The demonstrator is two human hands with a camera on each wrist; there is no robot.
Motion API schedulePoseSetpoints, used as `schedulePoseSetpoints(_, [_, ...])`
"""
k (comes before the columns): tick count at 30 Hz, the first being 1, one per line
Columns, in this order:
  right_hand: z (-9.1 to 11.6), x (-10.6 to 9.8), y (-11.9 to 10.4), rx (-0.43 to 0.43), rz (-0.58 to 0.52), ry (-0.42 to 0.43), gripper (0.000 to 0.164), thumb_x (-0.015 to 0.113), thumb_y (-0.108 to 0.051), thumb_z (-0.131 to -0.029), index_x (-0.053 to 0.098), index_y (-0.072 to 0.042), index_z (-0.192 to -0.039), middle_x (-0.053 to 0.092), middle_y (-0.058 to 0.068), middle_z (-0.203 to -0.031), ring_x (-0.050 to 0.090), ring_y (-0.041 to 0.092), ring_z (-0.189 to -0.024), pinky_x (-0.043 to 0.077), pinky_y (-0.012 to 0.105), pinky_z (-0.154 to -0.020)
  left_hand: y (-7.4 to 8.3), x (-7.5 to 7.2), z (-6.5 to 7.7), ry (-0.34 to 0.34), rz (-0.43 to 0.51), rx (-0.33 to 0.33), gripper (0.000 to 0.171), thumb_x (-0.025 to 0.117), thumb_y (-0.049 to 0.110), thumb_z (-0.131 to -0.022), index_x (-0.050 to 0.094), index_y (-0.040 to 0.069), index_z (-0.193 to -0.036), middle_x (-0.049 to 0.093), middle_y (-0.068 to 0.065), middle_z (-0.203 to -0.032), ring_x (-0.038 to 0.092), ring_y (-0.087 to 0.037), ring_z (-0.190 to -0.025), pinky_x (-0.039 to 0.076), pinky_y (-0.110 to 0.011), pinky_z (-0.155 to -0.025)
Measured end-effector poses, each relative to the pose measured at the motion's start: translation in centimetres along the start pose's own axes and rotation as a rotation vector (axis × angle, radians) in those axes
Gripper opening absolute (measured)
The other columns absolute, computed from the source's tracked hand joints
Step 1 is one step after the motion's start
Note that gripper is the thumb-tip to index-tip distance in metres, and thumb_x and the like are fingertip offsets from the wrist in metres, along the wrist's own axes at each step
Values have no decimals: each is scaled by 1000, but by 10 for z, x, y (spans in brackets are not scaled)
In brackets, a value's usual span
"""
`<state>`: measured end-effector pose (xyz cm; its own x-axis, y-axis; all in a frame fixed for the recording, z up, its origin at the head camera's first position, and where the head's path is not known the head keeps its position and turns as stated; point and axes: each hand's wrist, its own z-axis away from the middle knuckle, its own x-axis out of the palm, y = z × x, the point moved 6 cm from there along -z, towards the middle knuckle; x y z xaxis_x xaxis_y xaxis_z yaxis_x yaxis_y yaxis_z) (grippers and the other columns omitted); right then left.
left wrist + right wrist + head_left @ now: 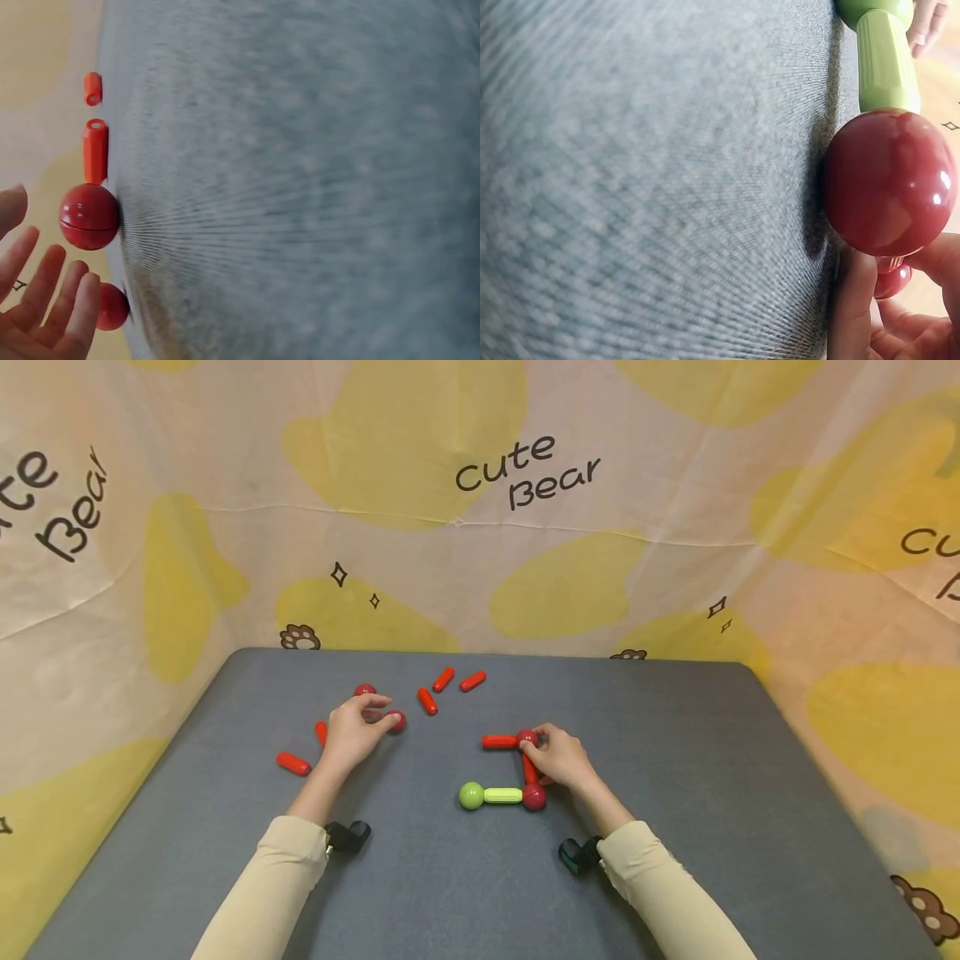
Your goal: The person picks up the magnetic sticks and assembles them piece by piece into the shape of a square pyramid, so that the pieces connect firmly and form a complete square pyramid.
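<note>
My left hand reaches over the table's left part, beside a red ball. In the left wrist view its fingers are spread, and the red ball shows past them, with a gap between. A second red ball lies behind that hand. With my right hand I grip a ball-and-stick toy frame by its far red ball. Red sticks join this ball to the left and to a near red ball. From there a light green stick leads to a green ball.
Loose red sticks lie at the back of the grey table. Another red stick lies left of the left forearm, with one more partly hidden by the hand. A printed cloth hangs around the table.
</note>
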<state>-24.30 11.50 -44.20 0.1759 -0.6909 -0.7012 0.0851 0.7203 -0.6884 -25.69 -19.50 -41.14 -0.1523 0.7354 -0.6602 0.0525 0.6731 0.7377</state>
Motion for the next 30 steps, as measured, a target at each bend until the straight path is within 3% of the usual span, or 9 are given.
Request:
schedulePoseSetpoints(12, [0,1,1,9,-27,-10,42,60,-28,-88,53,0,-119,57,5,-70,55,10,-41,47,26,-44,-11,10,1,-69,-67,-18,35,71,18,-79,64,5,-111,65,-18,-106,65,-29,-89,52,-39,-71])
schedulePoseSetpoints(23, [-1,0,1,2,-17,-1,42,60,-29,-88,54,-1,-118,56,4,-69,55,11,-42,45,25,-44,-10,10,-2,-63,-101,10,27,70,13,-79,64,3,-103,67,-17,-99,66,-28,-83,51,-40,-70])
schedulePoseSetpoints(30, [0,0,1,-2,-5,0,42,60,-29,-88,54,-1,-118,55,3,-67,54,10,-42,44,25,-42,0,15,-1,-87,-111,24,28,71,16,-78,65,5,-103,69,-14,-92,67,-24,-79,50,-36,-66])
